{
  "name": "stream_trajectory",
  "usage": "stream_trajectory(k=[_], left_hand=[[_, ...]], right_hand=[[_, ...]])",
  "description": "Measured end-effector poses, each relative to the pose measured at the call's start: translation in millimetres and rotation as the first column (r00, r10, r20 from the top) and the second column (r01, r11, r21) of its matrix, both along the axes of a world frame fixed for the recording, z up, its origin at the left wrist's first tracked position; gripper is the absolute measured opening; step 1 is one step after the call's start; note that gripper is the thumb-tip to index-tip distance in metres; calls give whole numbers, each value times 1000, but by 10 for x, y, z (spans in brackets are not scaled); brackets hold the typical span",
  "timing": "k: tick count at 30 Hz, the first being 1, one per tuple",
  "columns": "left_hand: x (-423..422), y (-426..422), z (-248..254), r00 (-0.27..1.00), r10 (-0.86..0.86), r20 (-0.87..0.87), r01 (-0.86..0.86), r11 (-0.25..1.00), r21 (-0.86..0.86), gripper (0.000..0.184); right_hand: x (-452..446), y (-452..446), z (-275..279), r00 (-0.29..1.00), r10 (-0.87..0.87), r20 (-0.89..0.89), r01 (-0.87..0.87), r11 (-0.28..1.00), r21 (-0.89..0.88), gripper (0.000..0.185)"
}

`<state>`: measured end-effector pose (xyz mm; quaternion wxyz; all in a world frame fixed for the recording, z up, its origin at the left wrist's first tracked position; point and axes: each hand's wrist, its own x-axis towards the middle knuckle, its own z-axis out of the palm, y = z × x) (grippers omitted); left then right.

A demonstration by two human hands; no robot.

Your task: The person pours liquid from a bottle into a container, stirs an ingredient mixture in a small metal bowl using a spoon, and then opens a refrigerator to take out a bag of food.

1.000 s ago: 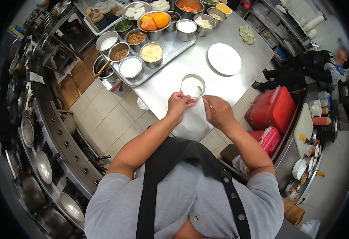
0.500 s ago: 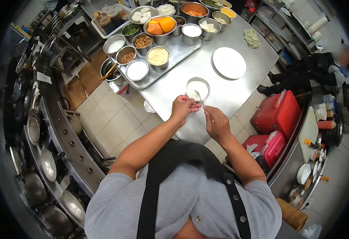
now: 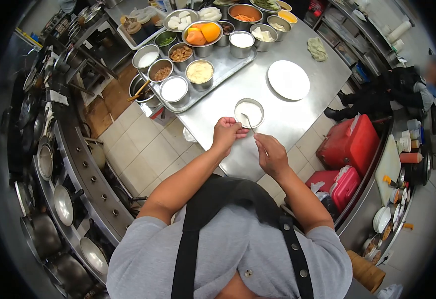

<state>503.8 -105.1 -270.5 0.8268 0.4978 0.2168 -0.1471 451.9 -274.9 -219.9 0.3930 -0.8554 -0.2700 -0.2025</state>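
– Spoon, thin metal, dipped in round steel bowl; we see right hand pinching it.
– Left hand?
– Curled at bowl's near rim; we can't tell grip. Smooth white plate beside, crowded metal tray beyond.

Your head view: bright; pale glare on steel table; counter front bowed by lens; corners black; bystander's head blurred.
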Motion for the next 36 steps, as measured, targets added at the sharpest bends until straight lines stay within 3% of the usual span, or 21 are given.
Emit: stream_trajectory(k=[5,8,10,12,15,16,18,21,22,24,25,26,29,32,33,34,36], left_hand=[[-13,2,-85,1000,-11,5,12,999,-37,21],[-22,-37,-65,1000,-9,12,10,998,-63,21],[-46,-57,-37,1000,-22,15,23,997,-73,21],[-46,-55,-48,999,-40,-1,40,998,-47,22],[-34,-20,-19,996,-90,-26,89,995,-43,21],[-33,12,-9,994,-105,-34,103,994,-47,21],[-59,85,-13,990,-140,-32,137,988,-70,20],[-30,237,25,986,-157,-50,156,987,-36,19],[-10,301,45,986,-155,-61,154,988,-10,18],[122,421,-117,985,-116,130,68,942,329,19],[186,482,-60,968,-122,221,0,876,482,19],[257,554,2,896,-190,401,-174,681,711,21],[556,707,308,822,-198,535,-288,666,689,26],[668,667,295,864,-284,416,-201,562,802,25],[710,648,-29,864,-331,380,-125,591,797,28],[639,577,20,911,-349,218,108,714,692,30],[538,445,180,917,-395,-49,387,856,344,27]], right_hand=[[-48,-191,98,996,-85,-34,84,996,-36,13],[211,-248,126,967,-202,-157,216,973,76,12],[517,-207,261,978,-208,1,208,978,-1,16],[751,-94,454,979,-192,-69,192,981,-7,18],[1058,0,466,988,-102,-118,80,981,-176,26],[1115,57,418,966,-150,-210,82,949,-304,27],[1175,112,339,937,-165,-307,74,955,-288,28],[1132,46,400,958,-142,-250,64,953,-298,28],[1088,35,447,965,-138,-225,73,958,-276,24],[964,37,561,978,-124,-166,85,971,-224,18],[880,56,591,987,-106,-125,78,975,-210,13],[791,63,615,993,-89,-83,71,978,-197,9],[650,38,466,998,41,44,-26,955,-297,14],[496,50,500,991,89,104,-64,972,-225,17],[460,36,514,986,91,138,-66,982,-176,18],[430,7,485,990,82,116,-59,981,-186,18],[387,-27,418,996,52,75,-36,979,-201,19]])
